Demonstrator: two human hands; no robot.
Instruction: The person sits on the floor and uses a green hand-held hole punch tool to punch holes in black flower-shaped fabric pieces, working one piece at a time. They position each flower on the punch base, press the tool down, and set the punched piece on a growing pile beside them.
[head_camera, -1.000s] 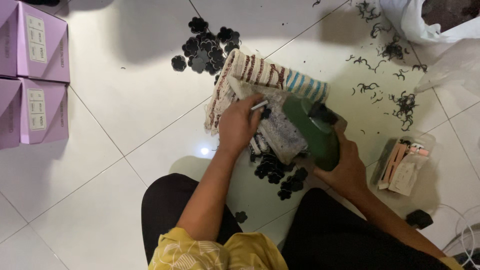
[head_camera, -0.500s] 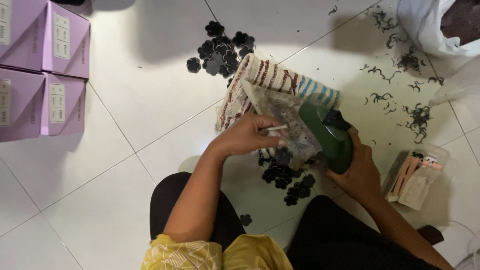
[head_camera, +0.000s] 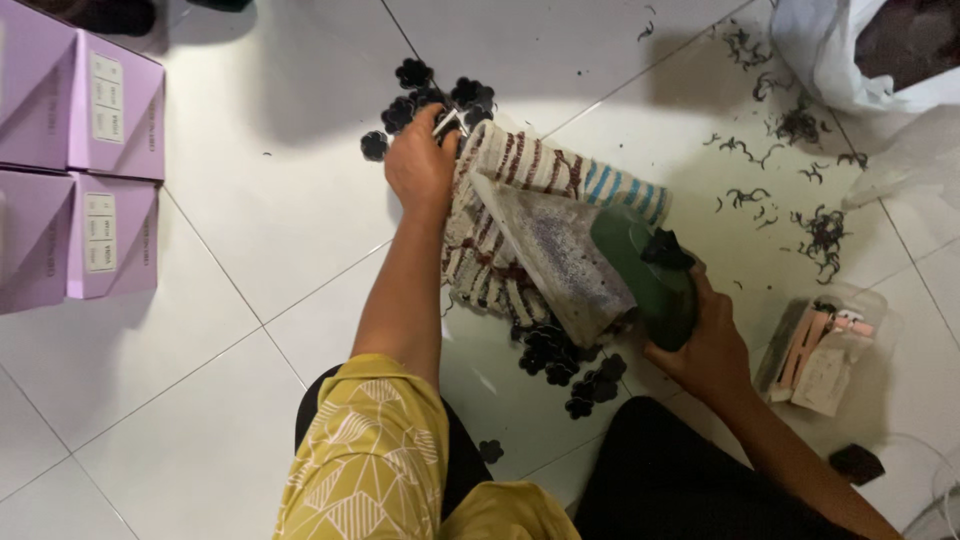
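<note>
Purple boxes (head_camera: 80, 160) with pale rectangular labels (head_camera: 105, 98) at left; clear packet (head_camera: 830, 345) at right.

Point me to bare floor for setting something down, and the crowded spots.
Free: tiles between the purple boxes and left hand; also top centre above the striped cloth. Crowded: black flowers by that hand, more under the iron, scraps at right.
</note>
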